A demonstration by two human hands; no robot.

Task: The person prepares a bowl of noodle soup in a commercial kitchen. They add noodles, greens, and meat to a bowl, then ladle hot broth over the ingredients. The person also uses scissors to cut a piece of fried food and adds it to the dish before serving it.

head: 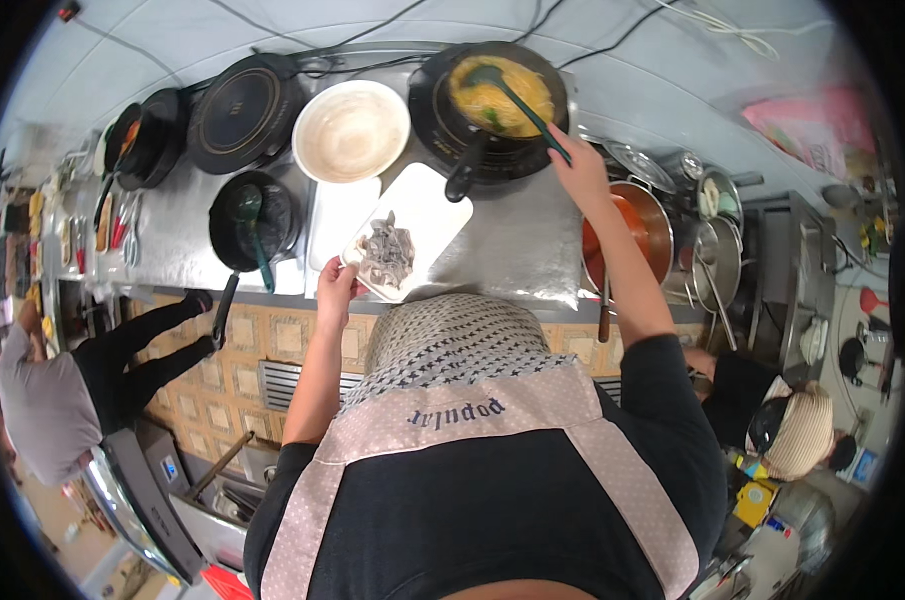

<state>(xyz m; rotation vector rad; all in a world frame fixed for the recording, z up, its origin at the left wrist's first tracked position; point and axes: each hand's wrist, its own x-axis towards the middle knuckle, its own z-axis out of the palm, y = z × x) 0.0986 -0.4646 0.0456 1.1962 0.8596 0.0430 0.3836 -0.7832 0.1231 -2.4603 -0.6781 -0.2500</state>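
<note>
My right hand [578,169] is closed around the handle of a dark green ladle [524,109]. The ladle's head rests in yellow noodle soup [490,97] with a bit of green in a black pan [464,169] on a round black cooker [437,142]. With my left hand [338,289] I grip the near left corner of a white rectangular tray [445,199]. Greyish, thin pieces of food [387,253] lie in a heap at the tray's near end. The pan's handle reaches over the tray's far corner. A large cream bowl [351,131] stands beyond the tray.
Left of the tray are another white tray [336,217], a black pan [227,225] holding a green ladle and a flat black cooker [236,116]. At right stands a pot of red liquid [662,247]. Other people stand at left [51,390] and right [745,412].
</note>
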